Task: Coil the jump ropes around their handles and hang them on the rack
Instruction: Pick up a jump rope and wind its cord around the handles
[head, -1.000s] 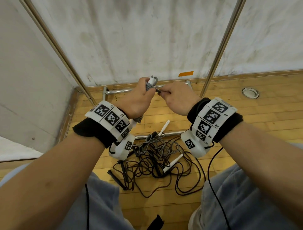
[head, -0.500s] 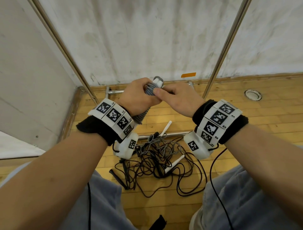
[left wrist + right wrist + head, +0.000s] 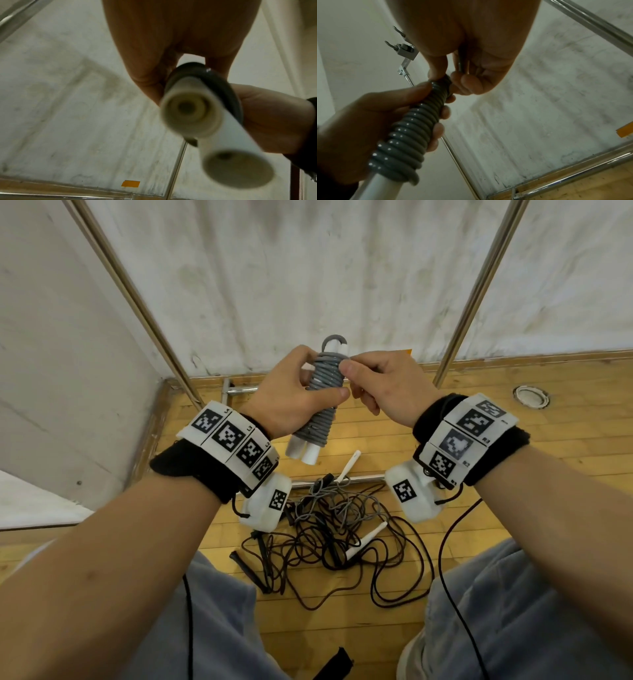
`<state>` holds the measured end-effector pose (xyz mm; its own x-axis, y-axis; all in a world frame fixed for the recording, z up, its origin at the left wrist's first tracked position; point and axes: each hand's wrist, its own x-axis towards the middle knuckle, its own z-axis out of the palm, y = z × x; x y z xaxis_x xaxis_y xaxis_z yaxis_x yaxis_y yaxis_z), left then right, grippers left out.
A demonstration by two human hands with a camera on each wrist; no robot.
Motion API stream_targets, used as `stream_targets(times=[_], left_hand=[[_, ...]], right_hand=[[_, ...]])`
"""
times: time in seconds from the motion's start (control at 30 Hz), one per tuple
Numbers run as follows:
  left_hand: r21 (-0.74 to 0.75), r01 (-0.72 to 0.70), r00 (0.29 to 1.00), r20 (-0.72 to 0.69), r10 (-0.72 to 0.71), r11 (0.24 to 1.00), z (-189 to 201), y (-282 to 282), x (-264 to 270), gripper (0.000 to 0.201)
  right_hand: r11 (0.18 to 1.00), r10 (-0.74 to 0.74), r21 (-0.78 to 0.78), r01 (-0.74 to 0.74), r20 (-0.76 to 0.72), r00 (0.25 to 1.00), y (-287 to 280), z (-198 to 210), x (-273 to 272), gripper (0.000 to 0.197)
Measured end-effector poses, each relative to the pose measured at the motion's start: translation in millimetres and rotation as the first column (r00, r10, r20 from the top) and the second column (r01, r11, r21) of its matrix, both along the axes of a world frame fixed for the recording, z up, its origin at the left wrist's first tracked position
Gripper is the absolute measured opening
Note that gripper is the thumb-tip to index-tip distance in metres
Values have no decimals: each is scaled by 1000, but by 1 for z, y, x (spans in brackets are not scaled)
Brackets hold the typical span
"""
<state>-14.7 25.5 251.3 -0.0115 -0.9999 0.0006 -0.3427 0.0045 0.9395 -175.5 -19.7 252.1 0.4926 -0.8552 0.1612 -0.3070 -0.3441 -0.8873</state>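
Note:
A grey jump rope [image 3: 322, 392] is wound in tight turns round its two white handles [image 3: 305, 453], held upright in front of me. My left hand [image 3: 291, 398] grips the coiled bundle [image 3: 406, 136] at its middle. My right hand [image 3: 380, 385] pinches the top turns of the coil [image 3: 442, 83] between thumb and fingers. A small grey loop [image 3: 334, 340] sticks out above the handles. The left wrist view looks at the handles' butt ends [image 3: 190, 112]. Tangled black and grey ropes [image 3: 339, 529] with white handles lie on the floor below.
The metal rack's slanted posts [image 3: 479, 285] rise left and right before a white wall, and its low bars [image 3: 239, 390] lie on the wooden floor. A hook clamp [image 3: 404, 50] shows high on the rack. A round floor fitting [image 3: 531, 396] sits at right.
Both hands have lifted the coiled bundle and tipped it upright, so its full length and the handle ends now show. The right hand has moved from the rope's end to the top turns.

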Motion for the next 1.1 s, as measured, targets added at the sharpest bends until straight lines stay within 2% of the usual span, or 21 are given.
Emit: stream_targets(times=[0.17, 0.23, 0.4, 0.57, 0.7, 0.87, 0.97, 1.1], left_hand=[[-52, -53, 998, 15, 54, 997, -3, -3, -1, 37], [-55, -50, 998, 28, 52, 997, -5, -4, -5, 34], [-17, -29, 992, -124, 27, 999, -9, -5, -12, 31], [-95, -78, 986, -152, 63, 992, -5, -4, -14, 32], [-54, -103, 983, -158, 94, 993, -5, -3, -15, 23], [-11, -75, 965, -252, 70, 997, -1, 0, -16, 7], [-29, -102, 971, -221, 94, 994, -1, -1, -19, 14], [-87, -184, 983, -37, 181, 979, -3, -2, -19, 13]], right_hand=[[999, 2, 38, -4, 45, 999, 2, -1, 2, 19], [1000, -3, 3, 3, 13, 1000, 2, -2, 4, 17], [998, -8, -69, 3, -67, 998, 4, -3, 6, 19], [996, -49, -76, 46, -33, 998, 2, -4, 7, 21], [981, -132, -155, 120, -68, 989, -1, -7, 6, 22], [955, -152, -282, 98, -177, 972, -1, -6, 6, 22], [956, -143, -286, 73, -234, 962, 1, -8, 9, 22], [968, -108, -249, 42, -259, 960, 7, -10, 14, 22]])
